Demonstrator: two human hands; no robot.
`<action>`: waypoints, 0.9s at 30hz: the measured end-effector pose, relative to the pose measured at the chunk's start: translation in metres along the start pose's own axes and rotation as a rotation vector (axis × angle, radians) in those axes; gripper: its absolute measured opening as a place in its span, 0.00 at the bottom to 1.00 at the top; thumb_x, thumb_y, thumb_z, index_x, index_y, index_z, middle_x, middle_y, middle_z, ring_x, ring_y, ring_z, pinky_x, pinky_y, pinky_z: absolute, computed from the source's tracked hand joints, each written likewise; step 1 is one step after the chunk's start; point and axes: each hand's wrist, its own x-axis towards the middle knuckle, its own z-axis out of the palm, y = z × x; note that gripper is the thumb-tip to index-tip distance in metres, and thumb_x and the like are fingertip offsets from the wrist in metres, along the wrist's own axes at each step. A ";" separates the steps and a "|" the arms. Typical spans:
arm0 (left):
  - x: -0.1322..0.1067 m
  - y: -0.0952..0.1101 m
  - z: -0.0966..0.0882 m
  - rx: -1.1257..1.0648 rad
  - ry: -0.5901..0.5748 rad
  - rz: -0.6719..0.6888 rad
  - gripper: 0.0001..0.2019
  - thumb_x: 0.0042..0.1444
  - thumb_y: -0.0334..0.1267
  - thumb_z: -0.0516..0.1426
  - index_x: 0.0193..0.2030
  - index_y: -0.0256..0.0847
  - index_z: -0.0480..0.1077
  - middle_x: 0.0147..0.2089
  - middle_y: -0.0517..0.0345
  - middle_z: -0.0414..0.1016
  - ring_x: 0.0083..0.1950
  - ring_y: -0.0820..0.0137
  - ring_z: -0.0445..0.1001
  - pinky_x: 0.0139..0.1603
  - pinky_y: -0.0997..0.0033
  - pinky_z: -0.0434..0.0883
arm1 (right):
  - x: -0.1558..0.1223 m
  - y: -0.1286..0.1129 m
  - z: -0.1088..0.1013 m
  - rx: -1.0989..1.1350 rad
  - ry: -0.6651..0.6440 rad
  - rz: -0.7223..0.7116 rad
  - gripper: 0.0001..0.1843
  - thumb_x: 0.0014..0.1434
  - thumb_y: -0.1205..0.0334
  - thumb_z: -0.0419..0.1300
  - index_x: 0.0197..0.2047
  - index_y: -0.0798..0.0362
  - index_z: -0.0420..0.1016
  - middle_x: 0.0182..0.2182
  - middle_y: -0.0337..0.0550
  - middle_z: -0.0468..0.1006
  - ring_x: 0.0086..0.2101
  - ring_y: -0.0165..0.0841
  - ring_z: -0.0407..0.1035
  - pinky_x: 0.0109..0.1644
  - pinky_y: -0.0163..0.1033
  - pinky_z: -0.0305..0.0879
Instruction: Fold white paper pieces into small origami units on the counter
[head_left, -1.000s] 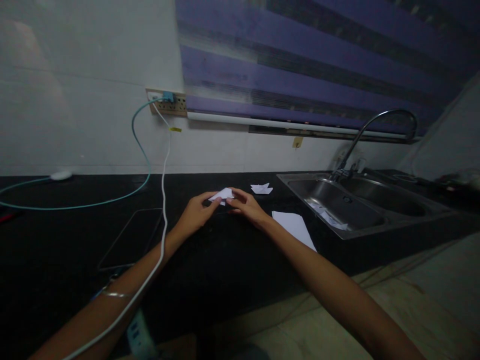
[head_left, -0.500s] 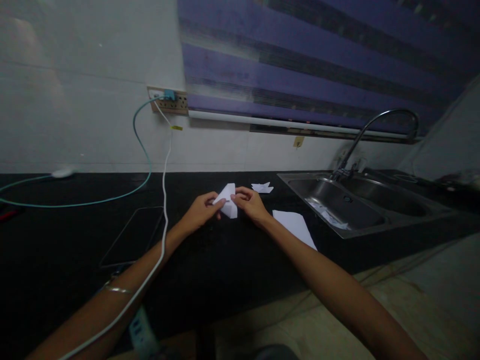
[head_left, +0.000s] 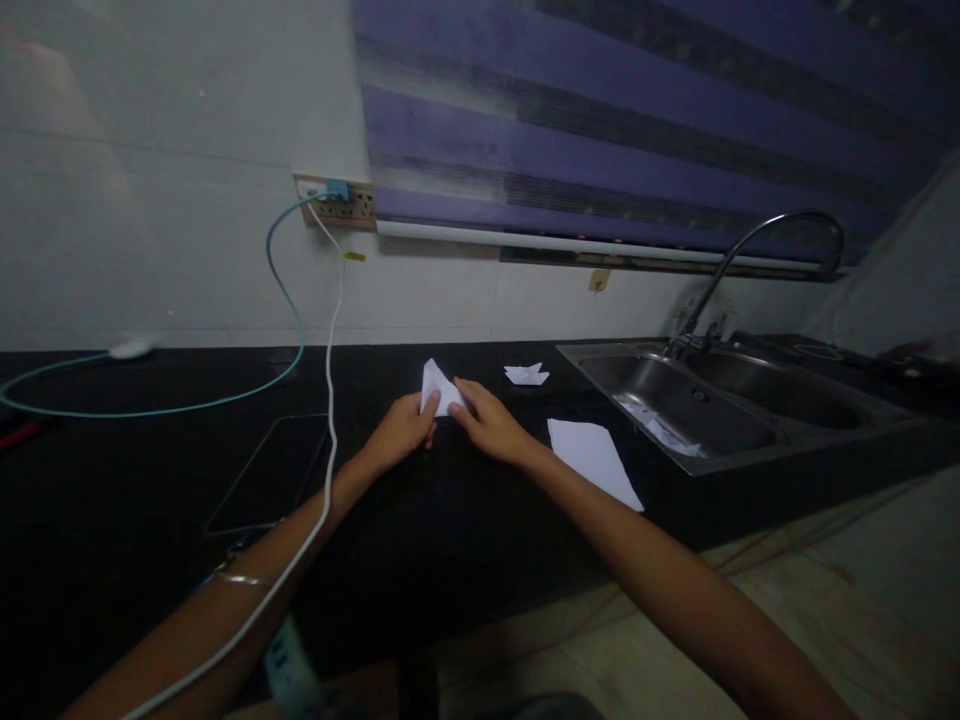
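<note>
A folded piece of white paper (head_left: 438, 388), with a pointed top, is held up between my two hands just above the black counter. My left hand (head_left: 406, 428) pinches its left side, thumb on the near face. On its right edge, my right hand (head_left: 489, 420) is closed with the thumb in front and the fingers partly hidden behind. A small folded paper boat (head_left: 526, 374) sits beyond my right hand. To the right of my right forearm lies a stack of white paper sheets (head_left: 592, 462).
A steel sink (head_left: 705, 462) with a curved faucet (head_left: 724, 262) is at the right, with paper scraps (head_left: 667, 437) on its near edge. A dark tablet-like device (head_left: 270, 470) lies left. A white cable (head_left: 331, 400) hangs across my left forearm from the wall socket (head_left: 349, 207).
The folded paper has been turned, from a wide shape with flaps above and below to one with its point up. Both hands have shifted slightly left with it.
</note>
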 end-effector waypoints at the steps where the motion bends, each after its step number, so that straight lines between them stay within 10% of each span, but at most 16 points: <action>1: 0.000 0.000 0.000 0.004 0.022 0.003 0.29 0.66 0.58 0.42 0.22 0.41 0.64 0.16 0.59 0.66 0.18 0.70 0.66 0.22 0.71 0.61 | -0.001 -0.002 0.002 -0.026 -0.029 -0.021 0.22 0.65 0.54 0.55 0.61 0.48 0.68 0.58 0.50 0.71 0.62 0.45 0.59 0.68 0.57 0.50; 21: -0.004 0.006 0.000 0.003 0.097 0.019 0.27 0.64 0.60 0.43 0.27 0.40 0.64 0.20 0.60 0.68 0.21 0.68 0.69 0.24 0.70 0.64 | -0.006 -0.020 0.016 -0.091 0.167 -0.003 0.24 0.61 0.64 0.58 0.61 0.52 0.66 0.60 0.54 0.66 0.62 0.42 0.58 0.68 0.54 0.51; 27: -0.006 0.008 0.001 -0.013 0.039 0.019 0.26 0.64 0.60 0.44 0.29 0.40 0.65 0.21 0.60 0.69 0.21 0.69 0.69 0.22 0.71 0.64 | 0.003 -0.013 0.009 0.081 0.305 0.160 0.09 0.55 0.62 0.63 0.41 0.52 0.72 0.49 0.49 0.72 0.49 0.39 0.69 0.57 0.50 0.66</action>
